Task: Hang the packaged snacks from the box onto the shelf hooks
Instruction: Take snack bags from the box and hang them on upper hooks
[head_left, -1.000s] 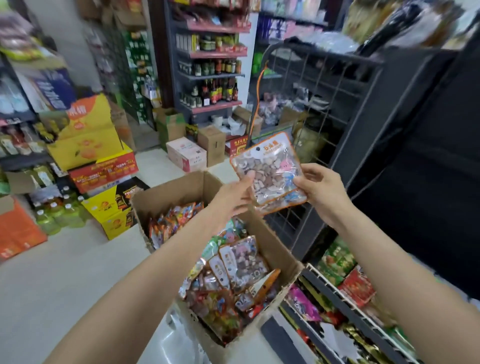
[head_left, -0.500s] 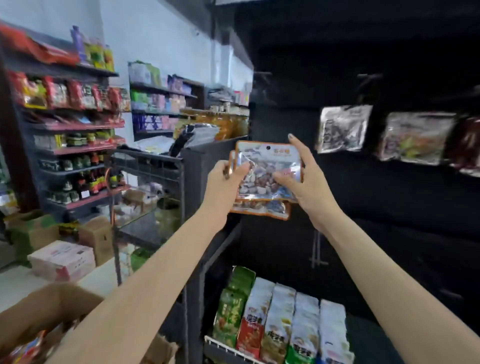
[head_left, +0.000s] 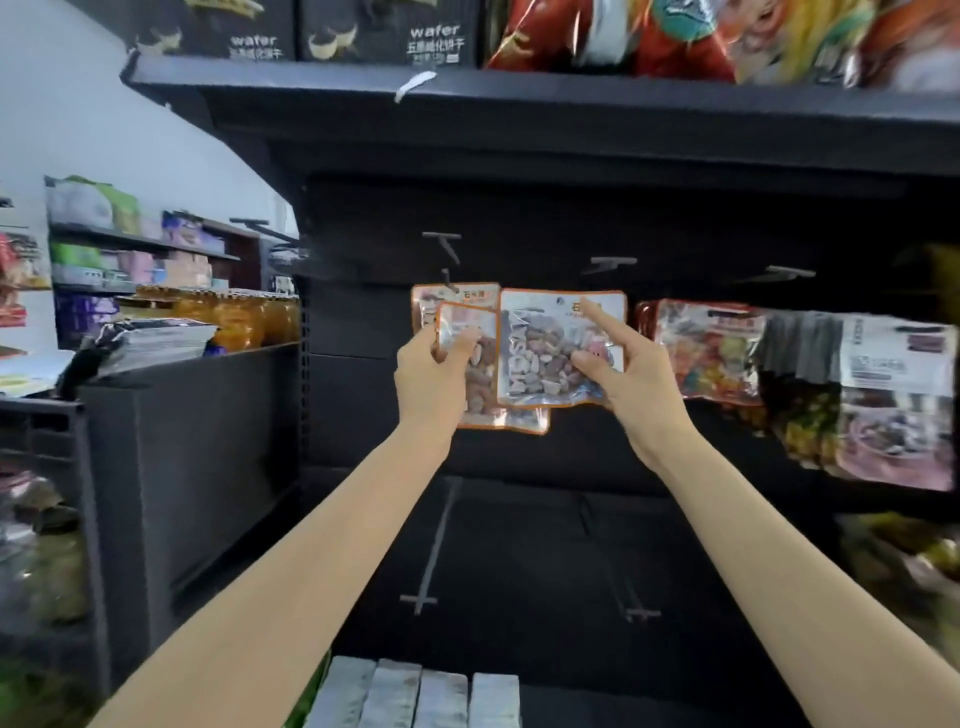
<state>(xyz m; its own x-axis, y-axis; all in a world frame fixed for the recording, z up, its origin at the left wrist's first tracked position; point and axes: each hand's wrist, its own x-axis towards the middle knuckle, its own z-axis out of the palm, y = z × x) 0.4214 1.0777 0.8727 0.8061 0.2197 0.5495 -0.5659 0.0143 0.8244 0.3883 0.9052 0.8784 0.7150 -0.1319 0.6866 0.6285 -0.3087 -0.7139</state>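
Up against the dark back panel (head_left: 519, 234) of the shelving, both hands are raised with snack packets. At about 9 o'clock from the frame's centre, the left hand (head_left: 428, 374) has its grip closed on an orange-edged packet (head_left: 480, 379), fingers curled over the upper left part; behind it a second packet of the same kind (head_left: 431, 301) sits with its top at a hook (head_left: 448, 278), though whether it hangs there cannot be told. Just beside these, toward 3 o'clock, the right hand (head_left: 631, 371) grips a clear-fronted packet of mixed pieces (head_left: 550, 353), thumb pinching the lower right and forefinger stretched up to the top edge; this packet overlaps the one in the left hand. Bare hooks (head_left: 608, 264) jut from the panel above, at 12 o'clock. Further toward 3 o'clock, other packets (head_left: 711, 353) hang in a row, blurred. Overhead, a shelf board (head_left: 519, 98) carries wafer boxes (head_left: 389, 31). At 6 o'clock, grey-topped packs (head_left: 415, 696) stand in a line. Far off at 9 o'clock, orange jars (head_left: 234, 317) stand on another unit.
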